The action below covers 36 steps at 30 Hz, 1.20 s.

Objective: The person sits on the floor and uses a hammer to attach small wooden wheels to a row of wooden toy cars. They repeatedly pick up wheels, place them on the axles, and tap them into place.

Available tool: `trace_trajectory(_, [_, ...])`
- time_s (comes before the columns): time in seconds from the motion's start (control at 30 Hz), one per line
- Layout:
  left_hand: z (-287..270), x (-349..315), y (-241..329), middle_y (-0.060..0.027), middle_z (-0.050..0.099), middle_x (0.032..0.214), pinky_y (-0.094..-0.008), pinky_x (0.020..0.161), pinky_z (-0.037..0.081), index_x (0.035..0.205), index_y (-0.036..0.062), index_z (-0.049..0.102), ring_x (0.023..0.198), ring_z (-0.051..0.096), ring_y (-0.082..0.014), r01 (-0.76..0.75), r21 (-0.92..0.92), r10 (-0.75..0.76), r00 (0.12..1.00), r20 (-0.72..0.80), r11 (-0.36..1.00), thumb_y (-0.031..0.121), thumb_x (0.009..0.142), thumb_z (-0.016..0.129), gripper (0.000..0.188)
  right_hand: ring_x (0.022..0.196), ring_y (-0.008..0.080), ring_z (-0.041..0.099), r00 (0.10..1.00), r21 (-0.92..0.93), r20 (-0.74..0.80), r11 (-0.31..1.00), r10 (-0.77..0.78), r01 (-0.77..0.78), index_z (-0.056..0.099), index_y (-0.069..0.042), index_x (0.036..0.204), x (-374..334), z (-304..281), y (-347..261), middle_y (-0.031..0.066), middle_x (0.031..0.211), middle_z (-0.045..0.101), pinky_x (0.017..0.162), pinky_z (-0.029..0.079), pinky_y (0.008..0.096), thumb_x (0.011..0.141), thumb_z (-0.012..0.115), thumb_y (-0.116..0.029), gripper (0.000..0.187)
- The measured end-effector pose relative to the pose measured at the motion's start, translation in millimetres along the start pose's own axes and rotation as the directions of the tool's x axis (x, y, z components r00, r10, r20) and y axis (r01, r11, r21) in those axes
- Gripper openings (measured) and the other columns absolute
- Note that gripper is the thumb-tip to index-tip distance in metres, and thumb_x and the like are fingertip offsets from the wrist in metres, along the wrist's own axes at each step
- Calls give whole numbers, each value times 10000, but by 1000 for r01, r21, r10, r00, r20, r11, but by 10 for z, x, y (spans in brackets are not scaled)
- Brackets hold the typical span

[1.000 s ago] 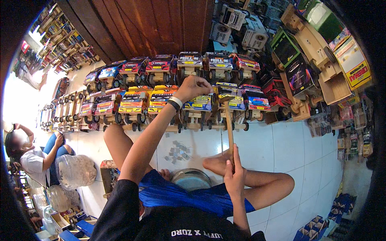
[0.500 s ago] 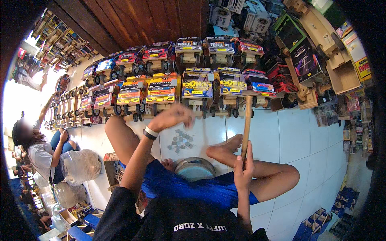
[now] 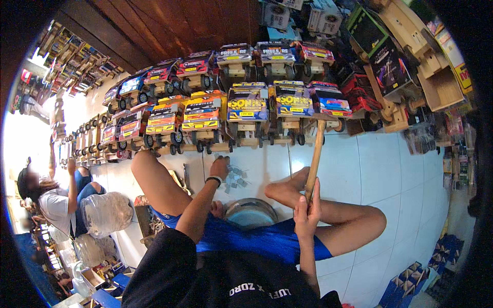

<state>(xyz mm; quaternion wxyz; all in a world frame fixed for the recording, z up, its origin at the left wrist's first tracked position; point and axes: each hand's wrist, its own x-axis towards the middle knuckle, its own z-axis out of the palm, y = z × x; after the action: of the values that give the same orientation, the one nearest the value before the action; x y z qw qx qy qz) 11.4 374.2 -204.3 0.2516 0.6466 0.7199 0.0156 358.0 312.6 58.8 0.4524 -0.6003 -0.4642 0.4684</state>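
Observation:
My right hand (image 3: 307, 209) is wrapped round the wooden handle of a hammer (image 3: 315, 154). The hammer stands upright, its head in front of the toy trucks at the right end of the near row. My left hand (image 3: 220, 167) is low over the floor, fingers bunched at the edge of a pile of small flat grey squares (image 3: 236, 177), some with thin stems. Whatever is in those fingers is too small to make out. Similar grey squares are on a purple-and-yellow toy truck (image 3: 247, 105) and an orange-and-yellow toy truck (image 3: 204, 113).
Two rows of wooden toy trucks stretch across in front of me. A round metal-rimmed object (image 3: 250, 213) sits between my legs. Larger wooden trucks (image 3: 390, 77) and cartons (image 3: 323, 18) crowd the far right. At left, another person (image 3: 56, 200) sits by clear plastic bags (image 3: 105, 213).
My left hand has come down from in front of the trucks to the grey pile. My right hand still holds the hammer in nearly the same place. The view has shifted slightly.

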Motion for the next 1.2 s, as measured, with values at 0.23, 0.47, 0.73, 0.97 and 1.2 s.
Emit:
trace_trajectory(0.23, [-506,-92,218,-136,730,860,-376,772,604,1007,55,728,808,743,-272,-17,-317,26,999,22,948,115,814,823,224,636,54,453,1000,-23,-17,1000,7,-8,318,-90,1635,-77,-76,58,-26,783,548,556,409,229,1046,526,-156,627])
trace_trajectory(0.47, [-1468,-342,990,15,671,905,-261,789,515,1203,66,727,881,609,-78,182,-882,337,875,347,435,222,947,754,301,724,64,470,989,43,-15,988,146,-145,317,-36,1624,-115,-215,40,26,1091,623,638,457,231,1046,521,-128,620])
trace_trajectory(0.73, [-2434,-356,2013,37,617,967,-267,831,498,1112,49,702,910,579,-71,22,-949,592,777,215,315,241,927,793,281,513,30,381,993,-9,-71,996,-90,90,254,-76,1647,26,-230,175,-67,645,439,441,333,210,1065,513,-148,641])
trace_trajectory(0.97, [-2943,220,2599,-25,729,939,-273,798,554,1011,-11,754,849,645,-94,-408,-785,534,837,-118,466,218,986,719,233,632,68,441,998,66,-66,998,12,-7,304,-23,1620,-17,-308,95,4,877,555,571,417,249,1061,517,-136,609])
trace_trajectory(1.2, [-3039,978,2956,-34,753,935,-282,835,538,1139,-12,761,869,647,-90,-577,-587,518,805,-290,568,253,1008,684,306,660,108,459,997,15,-80,1000,-19,20,354,-5,1597,-32,-317,91,36,865,567,618,452,285,1056,526,-148,585])
